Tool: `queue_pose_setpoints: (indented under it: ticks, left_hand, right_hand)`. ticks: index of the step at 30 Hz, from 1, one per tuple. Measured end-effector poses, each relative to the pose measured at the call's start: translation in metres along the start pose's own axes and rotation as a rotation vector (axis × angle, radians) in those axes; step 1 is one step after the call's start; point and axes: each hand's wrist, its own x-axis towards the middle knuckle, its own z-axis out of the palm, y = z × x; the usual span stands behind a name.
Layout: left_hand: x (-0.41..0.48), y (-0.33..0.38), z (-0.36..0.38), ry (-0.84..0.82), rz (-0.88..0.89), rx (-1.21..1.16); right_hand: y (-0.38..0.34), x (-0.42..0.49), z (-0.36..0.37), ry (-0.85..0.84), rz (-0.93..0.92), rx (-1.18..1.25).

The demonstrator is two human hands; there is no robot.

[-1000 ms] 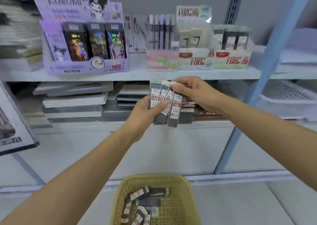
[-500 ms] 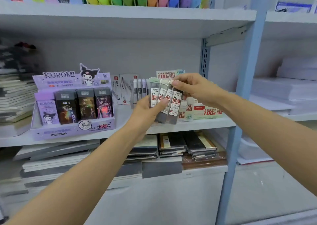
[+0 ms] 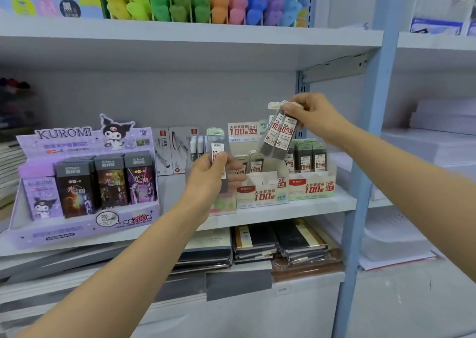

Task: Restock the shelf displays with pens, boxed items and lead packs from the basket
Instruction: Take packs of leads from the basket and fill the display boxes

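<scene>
One head-worn wide-angle camera faces forward at the middle shelf (image 3: 296,212) from close in front.

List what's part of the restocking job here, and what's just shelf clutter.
In the job: left hand gripping 0.7 lead pack; right hand pinching 0.5 lead packs; 0.5 display box; 0.7 display box.
Idle right now: Kuromi display; highlighters; notebooks.

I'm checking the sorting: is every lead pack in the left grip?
No, the left grip holds a single lead pack, while the right grip pinches the other lead packs.
</scene>
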Motion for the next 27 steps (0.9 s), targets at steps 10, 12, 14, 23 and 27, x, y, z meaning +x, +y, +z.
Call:
queue_pose_setpoints:
  ticks: [10, 12, 14, 23, 27]
  left_hand:
    - [0.000, -0.001, -0.004, -0.027, -0.007, -0.021]
    - [0.000, -0.001, -0.004, -0.029, -0.011, -0.029]
    - [0.000, -0.001, -0.005, -0.032, -0.010, -0.028]
    - [0.000, 0.000, -0.005, -0.039, -0.031, -0.039]
    - [0.000, 0.000, -0.005, -0.038, -0.032, -0.034]
  right_hand:
    - [0.020, 0.015, 0.046, 0.162, -0.066, -0.301]
    - [0.026, 0.016, 0.054, 0.124, -0.052, -0.314]
    - [0.031, 0.015, 0.058, 0.103, -0.046, -0.310]
    - [0.028, 0.020, 0.039, 0.172, -0.058, -0.223]
    - [0.024, 0.017, 0.031, 0.162, -0.157, -0.187]
